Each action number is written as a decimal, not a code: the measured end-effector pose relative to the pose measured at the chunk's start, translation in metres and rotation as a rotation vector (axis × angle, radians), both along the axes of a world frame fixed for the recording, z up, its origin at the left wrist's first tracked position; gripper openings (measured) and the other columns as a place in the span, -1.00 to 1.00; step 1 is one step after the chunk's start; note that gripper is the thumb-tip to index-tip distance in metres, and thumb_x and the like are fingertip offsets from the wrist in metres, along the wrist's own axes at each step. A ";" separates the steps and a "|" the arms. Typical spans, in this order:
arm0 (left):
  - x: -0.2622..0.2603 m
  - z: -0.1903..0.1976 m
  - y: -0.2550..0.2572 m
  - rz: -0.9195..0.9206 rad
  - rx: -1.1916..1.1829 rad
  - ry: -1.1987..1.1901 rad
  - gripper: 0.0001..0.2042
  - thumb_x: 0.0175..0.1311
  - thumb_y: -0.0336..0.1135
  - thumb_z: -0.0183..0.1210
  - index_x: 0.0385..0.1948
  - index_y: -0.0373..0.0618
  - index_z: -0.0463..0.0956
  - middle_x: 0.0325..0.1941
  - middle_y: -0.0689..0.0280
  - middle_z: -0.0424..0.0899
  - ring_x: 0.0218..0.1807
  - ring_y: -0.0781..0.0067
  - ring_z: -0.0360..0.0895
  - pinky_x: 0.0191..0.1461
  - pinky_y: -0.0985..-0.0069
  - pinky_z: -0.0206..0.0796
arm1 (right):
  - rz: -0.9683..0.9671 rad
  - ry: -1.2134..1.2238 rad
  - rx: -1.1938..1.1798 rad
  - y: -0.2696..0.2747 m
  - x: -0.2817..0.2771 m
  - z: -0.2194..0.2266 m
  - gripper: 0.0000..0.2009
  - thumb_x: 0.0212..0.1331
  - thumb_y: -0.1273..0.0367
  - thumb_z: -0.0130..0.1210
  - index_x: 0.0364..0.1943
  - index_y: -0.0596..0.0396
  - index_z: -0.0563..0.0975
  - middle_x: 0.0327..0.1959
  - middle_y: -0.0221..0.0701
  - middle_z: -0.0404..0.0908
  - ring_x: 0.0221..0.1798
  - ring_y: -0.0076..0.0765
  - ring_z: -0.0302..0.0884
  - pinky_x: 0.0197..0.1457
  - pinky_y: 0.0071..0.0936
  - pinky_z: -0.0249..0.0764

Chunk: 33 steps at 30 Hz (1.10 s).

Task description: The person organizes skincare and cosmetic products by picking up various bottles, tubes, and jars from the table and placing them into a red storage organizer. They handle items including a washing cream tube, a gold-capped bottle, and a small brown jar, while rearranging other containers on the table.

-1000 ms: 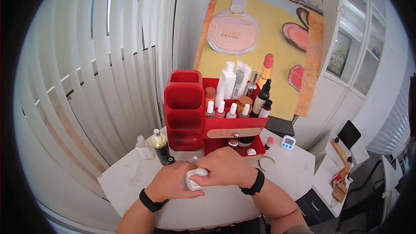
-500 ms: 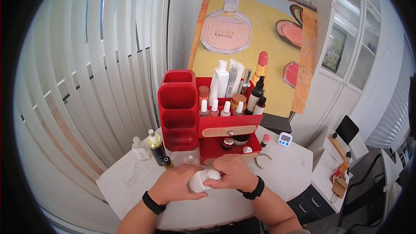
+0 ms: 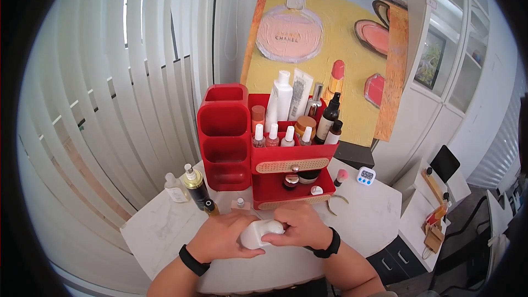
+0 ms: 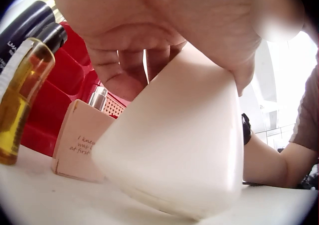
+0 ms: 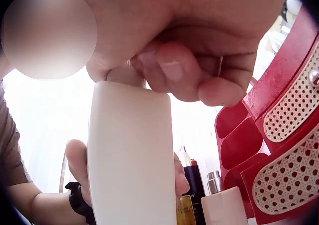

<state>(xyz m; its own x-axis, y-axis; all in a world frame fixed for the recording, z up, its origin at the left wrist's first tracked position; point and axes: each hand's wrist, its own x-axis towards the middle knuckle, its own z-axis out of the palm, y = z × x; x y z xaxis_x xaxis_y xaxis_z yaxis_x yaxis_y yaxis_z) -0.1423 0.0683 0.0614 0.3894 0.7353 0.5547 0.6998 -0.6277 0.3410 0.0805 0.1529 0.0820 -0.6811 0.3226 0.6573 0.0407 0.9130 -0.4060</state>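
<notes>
A smooth white bottle with rounded edges (image 3: 253, 235) is held in the lower middle of the frame, over the pale marbled worktop (image 3: 357, 220). Its body is gripped by the fingers of the left hand (image 3: 223, 236), seemingly for steadiness, while its narrow top end is pinched by the curled fingers of the right hand (image 3: 305, 225) – apparently for control there. Beyond it, a flat pink bottle (image 4: 77, 145) is stood upright near the red organiser (image 3: 261, 155), presumably within easy reach.
</notes>
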 end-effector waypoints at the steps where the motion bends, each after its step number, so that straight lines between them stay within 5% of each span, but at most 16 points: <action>1: -0.001 0.000 0.000 -0.004 0.022 -0.004 -0.36 -0.11 0.09 0.55 -0.05 -0.12 0.55 -0.16 0.21 0.74 -0.16 0.15 0.73 -0.12 0.33 0.58 | -0.011 -0.008 -0.019 -0.001 -0.001 -0.001 -0.55 -0.06 0.16 0.49 -0.63 0.07 0.39 -0.71 -0.31 0.34 -0.64 -0.13 0.36 -0.57 -0.25 0.21; 11: -0.006 -0.003 -0.004 0.042 -0.024 -0.005 -0.32 -0.08 0.18 0.52 -0.03 -0.14 0.54 -0.11 0.20 0.75 -0.14 0.15 0.73 -0.12 0.33 0.58 | -0.094 -0.181 0.132 0.002 -0.007 0.019 -0.54 -0.01 0.06 0.44 -0.63 0.05 0.42 -0.70 -0.33 0.39 -0.63 -0.10 0.41 -0.55 -0.23 0.27; 20: -0.004 0.000 -0.003 0.009 0.032 -0.017 -0.36 -0.13 0.12 0.56 -0.06 -0.06 0.56 -0.11 0.30 0.74 -0.13 0.26 0.73 -0.14 0.38 0.57 | -0.095 -0.053 0.148 0.000 -0.006 0.007 -0.54 -0.13 0.09 0.49 -0.65 0.03 0.41 -0.70 -0.33 0.36 -0.64 -0.11 0.36 -0.56 -0.24 0.25; 33: -0.001 0.002 -0.001 0.028 -0.051 0.051 -0.33 -0.22 0.15 0.58 -0.10 -0.09 0.61 -0.36 0.27 0.70 -0.34 0.20 0.69 -0.26 0.37 0.55 | -0.109 -0.065 0.080 0.001 0.003 0.006 -0.52 -0.12 0.10 0.50 -0.69 0.03 0.37 -0.74 -0.34 0.30 -0.68 -0.16 0.31 -0.58 -0.27 0.23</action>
<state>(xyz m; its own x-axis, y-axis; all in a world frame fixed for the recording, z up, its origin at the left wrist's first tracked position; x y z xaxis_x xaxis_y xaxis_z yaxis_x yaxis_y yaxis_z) -0.1435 0.0673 0.0630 0.3951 0.7730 0.4963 0.7344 -0.5904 0.3349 0.0840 0.1535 0.0884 -0.6866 0.3452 0.6398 0.1652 0.9311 -0.3251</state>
